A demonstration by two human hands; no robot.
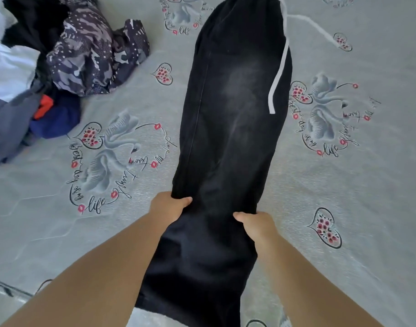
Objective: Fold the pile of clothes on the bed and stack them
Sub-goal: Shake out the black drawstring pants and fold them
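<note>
Black drawstring trousers [230, 119] lie stretched lengthwise down the middle of the bed, waistband far from me, with a white drawstring [279, 74] trailing across their right side. My left hand [169, 205] grips the left edge of the legs, thumb on top of the cloth. My right hand [256, 224] grips the right edge a little nearer to me. Below my hands the legs hang over the bed's near edge.
A pile of unfolded clothes [44, 74] sits at the far left: a camouflage-patterned piece, white, black, blue, grey and orange cloth. The grey bedsheet [367, 208], printed with swans and hearts, spreads on both sides of the trousers.
</note>
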